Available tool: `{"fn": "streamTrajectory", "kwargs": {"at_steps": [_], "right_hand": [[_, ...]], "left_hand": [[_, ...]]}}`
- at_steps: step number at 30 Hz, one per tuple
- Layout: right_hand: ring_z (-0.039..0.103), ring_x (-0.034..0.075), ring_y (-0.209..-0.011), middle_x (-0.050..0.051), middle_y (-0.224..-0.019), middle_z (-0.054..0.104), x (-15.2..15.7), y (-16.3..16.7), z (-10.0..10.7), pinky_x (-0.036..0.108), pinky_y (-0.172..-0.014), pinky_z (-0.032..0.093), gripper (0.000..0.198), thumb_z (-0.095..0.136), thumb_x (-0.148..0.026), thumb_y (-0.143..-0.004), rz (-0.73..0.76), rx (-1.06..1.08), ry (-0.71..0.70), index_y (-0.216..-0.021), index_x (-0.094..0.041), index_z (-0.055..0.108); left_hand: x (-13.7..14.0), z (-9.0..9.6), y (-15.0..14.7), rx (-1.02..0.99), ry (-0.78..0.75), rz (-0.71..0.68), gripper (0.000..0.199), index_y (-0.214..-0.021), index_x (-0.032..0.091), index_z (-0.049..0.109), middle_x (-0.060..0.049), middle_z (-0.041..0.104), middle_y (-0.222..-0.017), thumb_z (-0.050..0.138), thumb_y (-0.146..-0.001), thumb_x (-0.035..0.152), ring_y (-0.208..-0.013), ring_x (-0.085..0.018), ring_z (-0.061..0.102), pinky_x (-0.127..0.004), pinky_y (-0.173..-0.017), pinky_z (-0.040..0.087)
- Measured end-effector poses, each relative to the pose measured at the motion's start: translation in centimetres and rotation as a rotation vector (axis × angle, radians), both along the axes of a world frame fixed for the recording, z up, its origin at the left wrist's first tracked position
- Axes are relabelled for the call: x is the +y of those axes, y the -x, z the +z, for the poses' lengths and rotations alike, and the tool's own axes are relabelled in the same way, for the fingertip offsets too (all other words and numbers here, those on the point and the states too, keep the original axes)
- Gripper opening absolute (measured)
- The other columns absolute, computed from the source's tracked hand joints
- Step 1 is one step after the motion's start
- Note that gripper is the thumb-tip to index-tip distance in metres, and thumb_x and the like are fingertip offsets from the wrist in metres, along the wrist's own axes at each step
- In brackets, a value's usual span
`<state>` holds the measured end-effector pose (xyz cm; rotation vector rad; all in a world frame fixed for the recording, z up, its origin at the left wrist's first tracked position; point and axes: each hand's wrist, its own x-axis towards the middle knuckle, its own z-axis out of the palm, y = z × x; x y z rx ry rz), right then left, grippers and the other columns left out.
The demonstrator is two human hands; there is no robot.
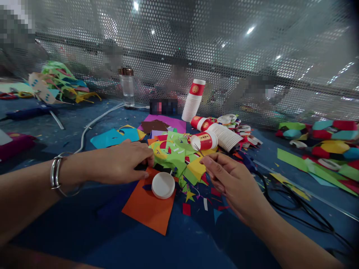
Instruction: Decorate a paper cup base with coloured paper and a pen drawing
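Note:
My left hand [126, 160], a silver bangle at its wrist, is beside the scrap pile; its thumb and bent fingers are apart, with nothing visible between them. In my right hand [227, 177] a thin, dark, pointed metal tool [198, 148] is pinched, tip up and to the left; its exact kind is unclear. Between the hands, a white round cup bottom [163, 185] lies on an orange paper sheet [150, 211]. Just behind are green paper scraps [175, 151] and a red-and-white paper cup [206, 140] on its side.
A leaning stack of paper cups [193, 102] stands by the perforated metal screen [157, 48]. Black cable [294, 209] loops at right, near finished colourful paper pieces [333, 145]. At left are a white cable [89, 125], a glue gun [28, 111] and a clear cup of sticks [128, 89].

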<state>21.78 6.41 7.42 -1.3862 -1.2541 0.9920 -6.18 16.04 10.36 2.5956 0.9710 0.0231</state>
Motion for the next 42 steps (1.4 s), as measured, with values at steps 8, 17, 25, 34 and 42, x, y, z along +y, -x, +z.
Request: {"fn": "streamTrajectory", "kwargs": {"at_steps": [8,17,25,34,42], "right_hand": [[0.027,0.006,-0.051,-0.008,-0.065,0.046,-0.2,0.2,0.2,0.026,-0.045,0.019,0.038,0.077,-0.058,-0.091,0.017,0.007,0.031,-0.09,-0.021,0.07],[0.021,0.005,-0.05,-0.009,-0.064,0.043,-0.8,0.6,0.8,0.023,-0.042,0.013,0.035,0.08,-0.054,-0.089,0.098,0.177,0.115,-0.093,-0.021,0.068],[0.022,0.004,-0.05,-0.009,-0.07,0.047,-0.9,0.7,0.8,0.022,-0.043,0.014,0.034,0.083,-0.05,-0.087,0.127,0.236,0.163,-0.095,-0.021,0.067],[0.021,0.005,-0.049,-0.011,-0.063,0.042,-0.9,0.7,0.4,0.022,-0.043,0.013,0.032,0.079,-0.049,-0.092,0.153,0.185,0.169,-0.095,-0.02,0.066],[0.021,0.006,-0.051,-0.01,-0.065,0.04,-1.3,0.8,0.7,0.024,-0.043,0.014,0.036,0.077,-0.055,-0.093,0.157,0.159,0.14,-0.092,-0.021,0.064]], "left_hand": [[0.1,0.3,-0.4,-0.138,0.096,0.02,0.013,-0.093,0.022,0.062,-0.003,0.068,-0.09,0.062,-0.093,0.036,-0.077,-0.019,0.059,-0.03,-0.066,0.042],[-0.4,0.0,-0.9,-0.659,0.297,0.071,0.023,-0.096,0.022,0.054,0.003,0.062,-0.086,0.067,-0.096,0.041,-0.077,-0.013,0.062,-0.025,-0.066,0.047],[-0.6,-1.1,-2.1,-0.749,0.431,0.112,0.025,-0.094,0.023,0.049,0.004,0.057,-0.079,0.068,-0.096,0.039,-0.073,-0.013,0.054,-0.026,-0.064,0.043],[-1.7,-2.4,-2.9,-0.788,0.815,0.12,0.031,-0.113,0.025,0.058,-0.002,0.075,-0.107,0.075,-0.095,0.043,-0.099,-0.018,0.071,-0.029,-0.085,0.056],[-2.8,-2.5,-2.9,-0.759,1.061,0.142,0.03,-0.119,0.032,0.075,0.002,0.081,-0.111,0.082,-0.09,0.028,-0.107,-0.017,0.075,-0.027,-0.095,0.057]]}}
